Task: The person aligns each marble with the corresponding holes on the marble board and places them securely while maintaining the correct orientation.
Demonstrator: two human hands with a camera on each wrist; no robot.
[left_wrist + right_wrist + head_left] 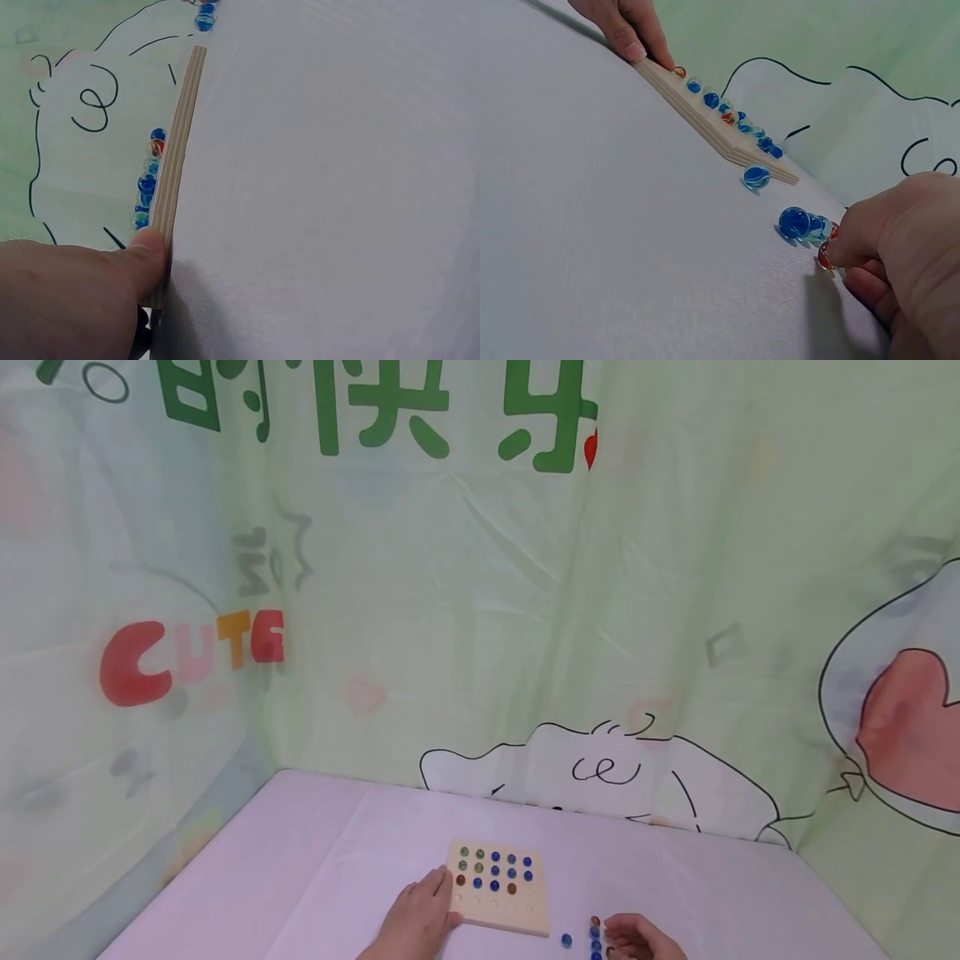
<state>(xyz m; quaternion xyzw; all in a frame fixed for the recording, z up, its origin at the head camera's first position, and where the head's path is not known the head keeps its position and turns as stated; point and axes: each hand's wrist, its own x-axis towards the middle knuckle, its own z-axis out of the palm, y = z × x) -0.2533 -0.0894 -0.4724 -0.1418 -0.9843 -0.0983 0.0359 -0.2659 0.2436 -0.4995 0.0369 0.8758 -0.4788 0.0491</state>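
A square wooden marble board lies flat, its upper rows holding several green, blue and brown glass marbles. My left hand grips the board's near left corner, with the thumb on the front edge and fingers along the left side. A loose blue marble rests just off the near right corner. To its right is a line of blue marbles with a brown one at the far end. Beside that line, my right hand pinches a reddish-brown marble at its fingertips, low at the tabletop; the fingers partly hide it.
A pale cloth covers the table. Behind it and to the left hang light green curtains with printed letters and cartoon drawings. The table's back edge meets the curtain.
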